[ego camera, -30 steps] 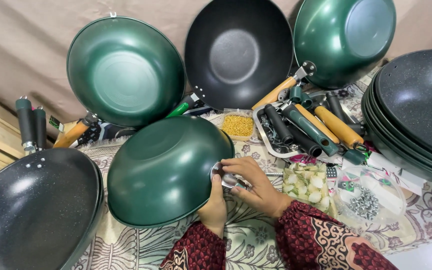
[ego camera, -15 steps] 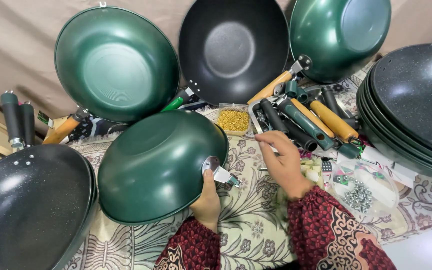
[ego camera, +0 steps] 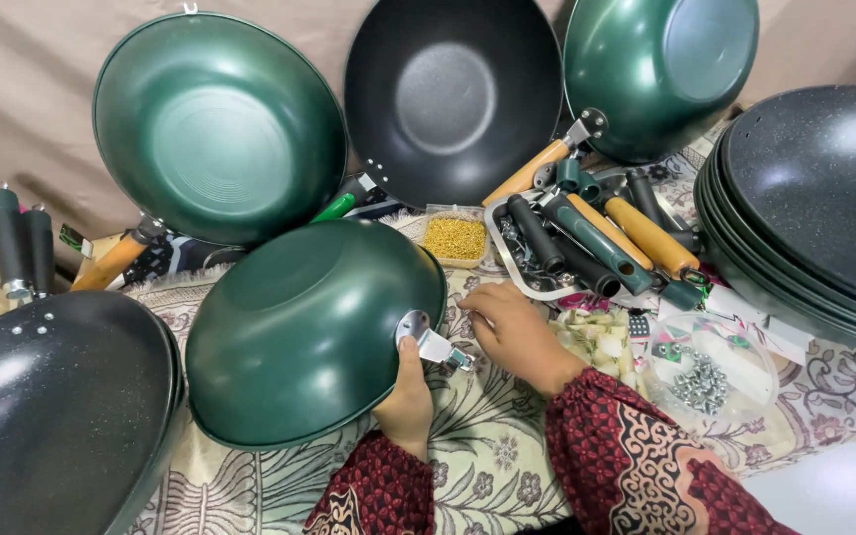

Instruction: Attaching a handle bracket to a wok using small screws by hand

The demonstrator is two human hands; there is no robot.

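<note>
A green wok [ego camera: 309,332] rests tilted, bottom up, on the patterned cloth [ego camera: 507,456] that covers the tabletop. The left hand [ego camera: 410,396] grips its rim from below, thumb pressed against the green outside just under the metal handle bracket [ego camera: 433,342] that sticks out from the wok's side. The right hand [ego camera: 512,332] lies on the cloth just right of the bracket, fingers curled down and loosely closed; whether they hold anything cannot be told. Both wrists wear red patterned sleeves.

Just behind the right hand stands a small tray of yellow grains [ego camera: 455,238], and beside it a heap of loose handles [ego camera: 596,238], some wooden, some dark green or black. Near the right hand lie a clear bag of screws [ego camera: 705,376] and a packet of pale pieces [ego camera: 596,342]. Two more green woks [ego camera: 215,129] and one black wok [ego camera: 448,99] lean against the beige backdrop. Stacks of black speckled pans sit at the far left [ego camera: 47,416] and far right [ego camera: 814,208].
</note>
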